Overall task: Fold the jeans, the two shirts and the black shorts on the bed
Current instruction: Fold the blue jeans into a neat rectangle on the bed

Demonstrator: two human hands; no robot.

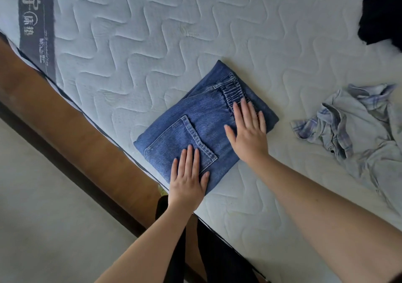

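At frame centre, on the bed (152, 32): jeans (202, 119), folded down to a compact rectangle, pocket side up, waistband toward the upper right. Set near the lower-left edge of the mattress, close to the body, probably so both arms reach without stretching.

Left hand (188, 178) flat on the lower corner of the denim, fingers straight and slightly spread over the back pocket, thumb out to the right. Right hand (248, 130) flat too, fingers together and straight, tips touching the gathered waistband. Neither curled round anything; both pressing down on the cloth. Most likely there to squeeze air out, flatten the layers and keep the fold from springing open. One palm at each end, so as to bear on the whole stack at once.

At right of frame, well apart from the jeans: shirt (356, 128), pale plaid, crumpled and unfolded. Left in a heap within easy reach of the right arm, likely next in turn.

At upper right, cut by the frame edge: black cloth (380, 10), bunched. Perhaps the shorts, but too dark and too cropped to say.

No second shirt in view.

Judged from the layout: jeans about done, the rest not yet begun.
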